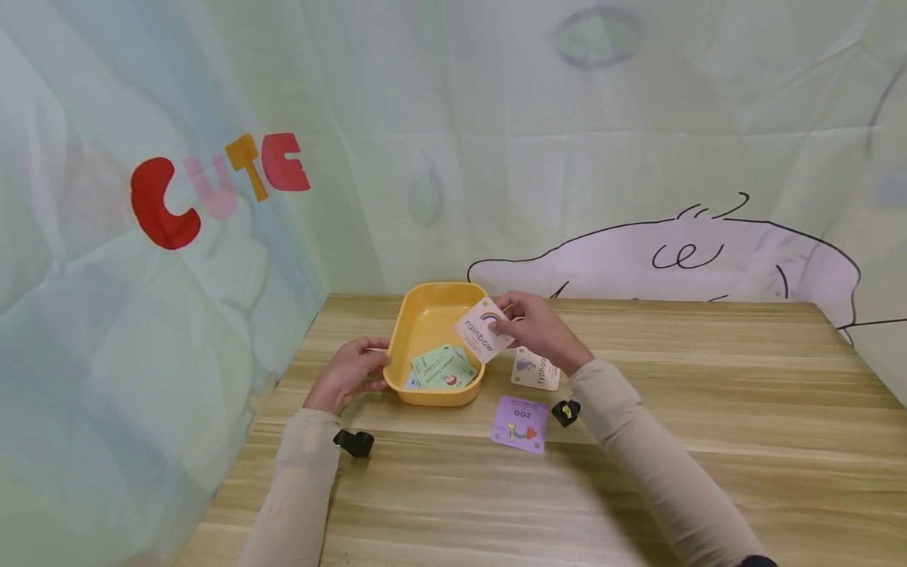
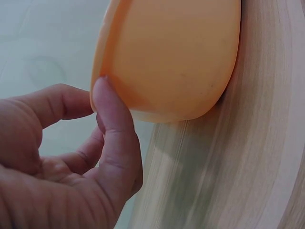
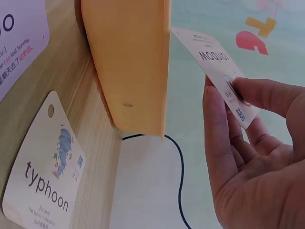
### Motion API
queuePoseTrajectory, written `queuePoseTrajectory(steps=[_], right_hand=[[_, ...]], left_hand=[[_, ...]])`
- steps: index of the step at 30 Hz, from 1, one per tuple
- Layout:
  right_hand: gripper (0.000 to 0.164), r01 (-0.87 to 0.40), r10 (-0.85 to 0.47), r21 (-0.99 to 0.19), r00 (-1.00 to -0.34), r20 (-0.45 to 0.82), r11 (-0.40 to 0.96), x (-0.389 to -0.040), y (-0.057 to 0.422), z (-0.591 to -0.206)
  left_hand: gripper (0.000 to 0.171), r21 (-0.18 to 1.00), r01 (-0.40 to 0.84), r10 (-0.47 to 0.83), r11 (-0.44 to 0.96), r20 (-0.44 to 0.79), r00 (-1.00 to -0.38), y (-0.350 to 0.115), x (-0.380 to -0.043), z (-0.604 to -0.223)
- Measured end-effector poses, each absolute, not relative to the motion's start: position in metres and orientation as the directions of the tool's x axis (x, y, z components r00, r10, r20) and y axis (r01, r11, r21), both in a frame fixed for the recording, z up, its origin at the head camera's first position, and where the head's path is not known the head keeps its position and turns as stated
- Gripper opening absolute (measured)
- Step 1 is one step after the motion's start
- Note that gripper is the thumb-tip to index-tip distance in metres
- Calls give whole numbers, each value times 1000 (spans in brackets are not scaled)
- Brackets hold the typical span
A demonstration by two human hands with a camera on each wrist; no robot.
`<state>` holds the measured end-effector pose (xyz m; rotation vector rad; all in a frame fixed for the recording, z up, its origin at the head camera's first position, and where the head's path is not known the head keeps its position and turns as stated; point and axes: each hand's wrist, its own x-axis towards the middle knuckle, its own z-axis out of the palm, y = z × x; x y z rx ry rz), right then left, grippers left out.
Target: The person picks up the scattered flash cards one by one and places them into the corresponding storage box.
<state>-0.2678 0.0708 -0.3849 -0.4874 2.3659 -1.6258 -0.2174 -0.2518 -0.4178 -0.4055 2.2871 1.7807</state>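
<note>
A yellow plastic tray [image 1: 432, 294] stands on the wooden table, with several green cards [image 1: 445, 367] and part of a blue one lying at its near end. My left hand [image 1: 349, 370] pinches the tray's left rim between thumb and finger; the left wrist view shows that grip on the rim [image 2: 99, 62]. Between the thumb and fingers of my right hand [image 1: 537, 327] is a white rainbow card [image 1: 482, 331], held tilted above the tray's right edge. On the table right of the tray lie a white typhoon card [image 3: 47, 167], partly hidden by my right hand, and a purple zoo card [image 1: 520, 425].
The wooden table [image 1: 708, 378] stretches away to the right. Printed cloth [image 1: 397, 157] hangs behind and on the left, with CUTE lettering [image 1: 166, 205] and a line drawing of an animal. A black wrist strap piece [image 1: 354, 442] sits at each cuff.
</note>
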Motion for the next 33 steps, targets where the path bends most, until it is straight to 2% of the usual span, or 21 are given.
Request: queuePoseTrajectory(steps=[33], right_hand=[[21, -189, -432, -938, -901, 47, 292, -262, 36, -396]], left_hand=[[41, 910, -331, -85, 248, -320, -944, -252, -217, -418]])
